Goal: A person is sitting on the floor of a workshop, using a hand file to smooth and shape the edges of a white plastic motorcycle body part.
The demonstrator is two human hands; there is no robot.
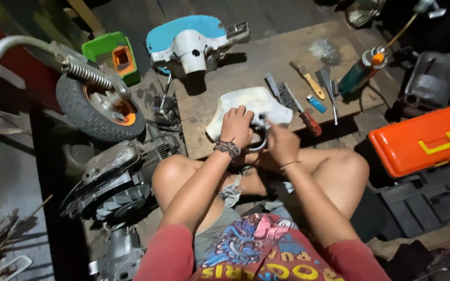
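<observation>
from the head camera, the left hand (pixel 237 126) lay with its fingers curled over the near edge of a white body panel (pixel 246 106) resting on a wooden board (pixel 225 67) just beyond the crossed legs, while the right hand (pixel 281 141) gripped the panel's lower right edge beside a curved metal piece (pixel 259 140). a wire brush (pixel 295 106), a paintbrush (pixel 308 79) and a blue lighter (pixel 316 103) lay on the board to the right, with an orange toolbox (pixel 425 139) farther right and a small wheel (pixel 97 106) to the left.

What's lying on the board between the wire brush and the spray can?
Head view: a yellow-handled brush, a small blue lighter-like item and a grey scraper lie between the wire brush and spray can.
</observation>
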